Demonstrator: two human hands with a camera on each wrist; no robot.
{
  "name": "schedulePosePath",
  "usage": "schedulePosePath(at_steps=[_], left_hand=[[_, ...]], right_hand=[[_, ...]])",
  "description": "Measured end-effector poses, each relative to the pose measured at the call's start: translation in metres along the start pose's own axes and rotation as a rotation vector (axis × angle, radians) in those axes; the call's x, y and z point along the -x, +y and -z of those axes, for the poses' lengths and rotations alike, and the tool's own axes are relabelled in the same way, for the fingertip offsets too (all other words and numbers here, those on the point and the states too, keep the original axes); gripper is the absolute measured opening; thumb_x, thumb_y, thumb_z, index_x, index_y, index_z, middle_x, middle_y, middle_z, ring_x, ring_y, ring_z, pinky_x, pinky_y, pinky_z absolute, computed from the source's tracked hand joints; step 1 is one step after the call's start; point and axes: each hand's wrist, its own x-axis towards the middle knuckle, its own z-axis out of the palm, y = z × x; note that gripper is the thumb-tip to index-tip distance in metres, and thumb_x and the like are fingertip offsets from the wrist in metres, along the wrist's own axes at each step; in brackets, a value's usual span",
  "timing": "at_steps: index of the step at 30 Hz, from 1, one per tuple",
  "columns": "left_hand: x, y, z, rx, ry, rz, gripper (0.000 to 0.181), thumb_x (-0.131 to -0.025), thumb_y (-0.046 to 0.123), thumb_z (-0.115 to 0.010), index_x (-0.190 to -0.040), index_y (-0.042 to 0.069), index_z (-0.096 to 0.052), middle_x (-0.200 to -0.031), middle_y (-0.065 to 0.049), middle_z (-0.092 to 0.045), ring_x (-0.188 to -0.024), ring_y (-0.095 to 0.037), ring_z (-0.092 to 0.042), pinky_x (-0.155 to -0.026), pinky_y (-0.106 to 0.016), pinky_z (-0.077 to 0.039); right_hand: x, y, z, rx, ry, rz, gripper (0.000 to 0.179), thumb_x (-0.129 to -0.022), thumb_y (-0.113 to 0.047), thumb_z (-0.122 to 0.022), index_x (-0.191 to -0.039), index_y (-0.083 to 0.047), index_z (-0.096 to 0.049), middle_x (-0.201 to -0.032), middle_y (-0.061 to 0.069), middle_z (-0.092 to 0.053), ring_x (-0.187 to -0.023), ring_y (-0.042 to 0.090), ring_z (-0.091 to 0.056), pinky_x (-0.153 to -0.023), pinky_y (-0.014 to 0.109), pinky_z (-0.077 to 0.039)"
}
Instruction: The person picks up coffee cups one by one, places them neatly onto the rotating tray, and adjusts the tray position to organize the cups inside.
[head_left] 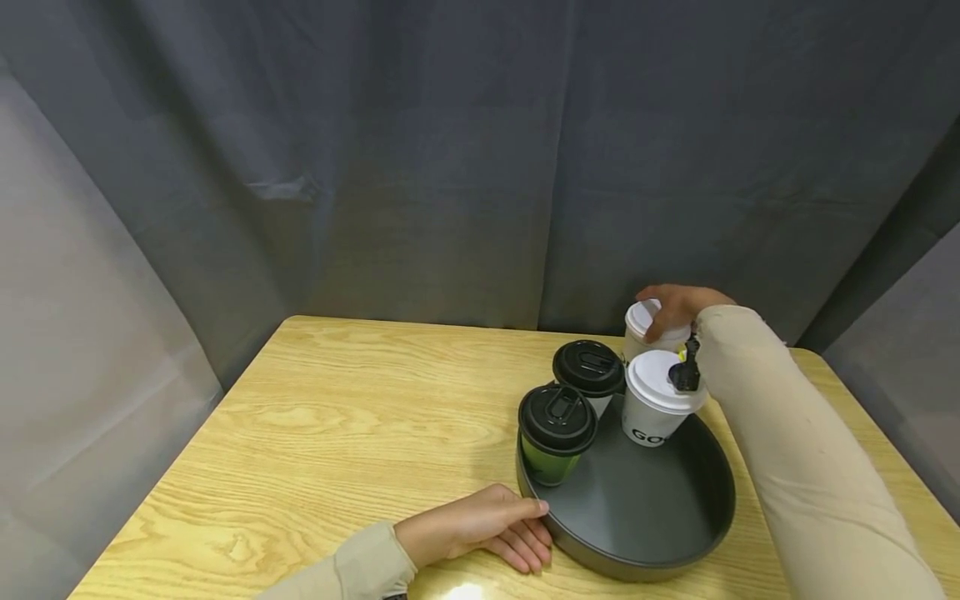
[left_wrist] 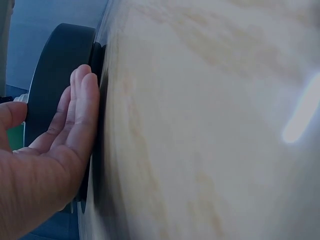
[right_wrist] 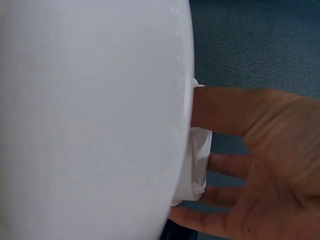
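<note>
My right hand (head_left: 675, 310) grips a white lidded paper cup (head_left: 637, 329) at the tray's far edge, thumb across the lid and fingers around its far side. In the right wrist view the white lid (right_wrist: 95, 120) of a nearer cup fills the left half, partly hiding the gripped cup (right_wrist: 200, 160). At the front left of a round dark tray (head_left: 637, 508), my left hand (head_left: 491, 525) rests its thumb on the rim, with straight fingers beside the outer wall. The left wrist view shows those fingers (left_wrist: 80, 115) along the tray's side (left_wrist: 60, 65).
Inside the tray stand a green cup with a black lid (head_left: 555, 433), another black-lidded cup (head_left: 588, 367) behind it, and a white cup with dark letters (head_left: 652, 408). The wooden table (head_left: 337, 417) extends left; a grey curtain (head_left: 450, 167) hangs behind.
</note>
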Motion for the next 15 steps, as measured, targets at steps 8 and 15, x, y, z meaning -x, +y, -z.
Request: schedulePosePath(at_steps=[8,15], left_hand=[[-0.002,0.000,-0.001,-0.004,-0.002,0.005,0.046,-0.097,0.035,-0.051,-0.094,-0.009,-0.067,-0.087,-0.020,-0.071,-0.062,-0.010,-0.066,-0.059,-0.023,-0.058],[-0.003,-0.001,0.000,-0.013,-0.010,0.005,0.048,-0.097,0.035,-0.050,-0.095,-0.010,-0.067,-0.088,-0.021,-0.071,-0.062,-0.010,-0.066,-0.060,-0.023,-0.059]], right_hand=[[0.007,0.004,0.003,0.010,0.083,0.043,0.087,-0.080,-0.020,-0.074,-0.147,0.000,-0.022,-0.144,0.037,-0.021,-0.126,0.054,-0.031,-0.095,0.066,-0.040],[0.026,-0.002,0.019,0.045,0.198,0.081,0.084,-0.082,-0.023,-0.073,-0.146,0.000,-0.024,-0.142,0.036,-0.025,-0.123,0.051,-0.032,-0.098,0.067,-0.035]])
